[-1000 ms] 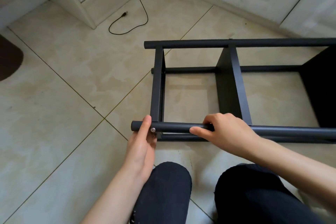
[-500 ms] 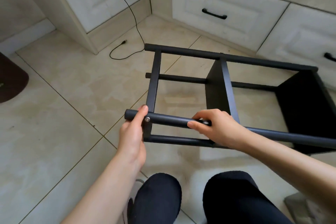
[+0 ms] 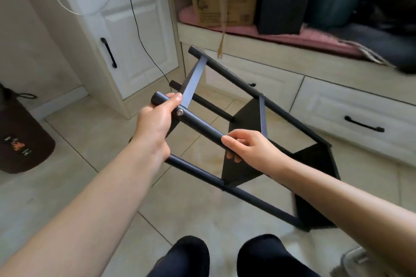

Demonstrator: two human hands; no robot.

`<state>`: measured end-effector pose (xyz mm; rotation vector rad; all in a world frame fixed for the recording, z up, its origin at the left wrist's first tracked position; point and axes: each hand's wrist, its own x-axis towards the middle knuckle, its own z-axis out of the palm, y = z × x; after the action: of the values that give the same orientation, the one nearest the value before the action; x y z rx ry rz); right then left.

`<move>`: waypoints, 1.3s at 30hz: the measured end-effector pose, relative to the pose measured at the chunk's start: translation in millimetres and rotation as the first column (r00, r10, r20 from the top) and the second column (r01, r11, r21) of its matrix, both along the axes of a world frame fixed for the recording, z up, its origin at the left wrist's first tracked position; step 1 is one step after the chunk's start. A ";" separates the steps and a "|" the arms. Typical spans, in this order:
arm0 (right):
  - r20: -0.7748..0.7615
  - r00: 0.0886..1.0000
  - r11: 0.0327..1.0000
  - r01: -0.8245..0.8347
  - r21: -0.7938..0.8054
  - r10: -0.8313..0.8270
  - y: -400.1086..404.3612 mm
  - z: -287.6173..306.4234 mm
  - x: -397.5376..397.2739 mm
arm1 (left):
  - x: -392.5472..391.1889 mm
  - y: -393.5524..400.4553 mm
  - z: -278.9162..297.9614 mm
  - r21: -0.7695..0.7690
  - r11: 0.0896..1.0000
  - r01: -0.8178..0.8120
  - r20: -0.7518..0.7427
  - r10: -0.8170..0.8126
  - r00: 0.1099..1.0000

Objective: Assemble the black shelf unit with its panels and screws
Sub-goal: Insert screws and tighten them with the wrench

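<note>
Around the near black pole [image 3: 198, 125] both hands are wrapped: the left hand [image 3: 155, 121] grasps it close to its capped end, thumb lying along the top just beside the silver screw [image 3: 179, 112], and the right hand [image 3: 246, 147] grips it lower down, with fingertips [image 3: 234, 157] curling round from underneath. That pole is one of four on the black shelf unit [image 3: 247, 141], which is tilted, its upper end raised toward the person while its far lower corner sits at or near the tiled floor [image 3: 78, 146] beside the white drawers [image 3: 351, 117]. The step in hand looks like standing or turning the frame for inspection or for the next fastening. To do it well, I would keep both grips firm and spaced apart so the frame cannot twist, pivot it on the lower corner instead of carrying its full weight, and move slowly, since any loose joints could rack. Watch the thumb near the screw head, and keep the top panel [image 3: 194, 81] clear of the hanging black cable [image 3: 144, 45] and the cabinet [image 3: 139, 29] behind.
</note>
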<state>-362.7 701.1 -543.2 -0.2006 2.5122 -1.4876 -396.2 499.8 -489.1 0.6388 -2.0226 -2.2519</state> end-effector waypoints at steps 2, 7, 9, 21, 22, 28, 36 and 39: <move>-0.008 1.000 0.999 0.002 -0.032 -0.003 2.1 17.9 5.3 | 0.8 6.5 23.9 -0.040 0.999 0.024 -0.047 -0.026 0.999; 0.004 1.000 0.996 -0.009 -0.090 0.009 10.6 53.6 19.4 | 6.8 27.8 71.3 -0.109 0.992 0.070 -0.161 -0.088 0.983; 0.012 1.000 0.995 -0.019 -0.100 0.020 15.8 65.7 23.0 | 10.5 38.0 84.0 -0.136 0.988 0.073 -0.209 -0.101 0.973; -0.019 0.998 0.998 0.059 0.036 -0.058 42.5 98.5 61.1 | 46.0 83.1 109.1 -0.285 0.946 0.155 -0.358 -0.255 0.898; -0.022 0.998 0.998 0.064 0.010 -0.063 44.1 98.5 66.5 | 50.0 84.6 111.1 -0.296 0.940 0.171 -0.369 -0.278 0.887; -0.029 0.998 0.976 0.052 -0.210 -0.059 40.9 89.9 96.6 | 74.4 89.7 121.2 -0.420 0.877 0.235 -0.446 -0.425 0.788; 0.012 0.998 0.942 0.068 -0.328 -0.068 14.8 73.4 107.0 | 99.5 87.0 114.4 -0.588 0.764 0.265 -0.490 -0.597 0.636; 0.002 0.996 0.948 0.084 -0.307 -0.087 7.5 73.7 105.7 | 103.1 83.1 112.1 -0.631 0.736 0.244 -0.488 -0.621 0.613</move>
<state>-257.0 708.6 -469.5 -0.1499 2.3107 -1.9143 -293.1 582.8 -377.0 -0.7453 -2.3138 -1.5561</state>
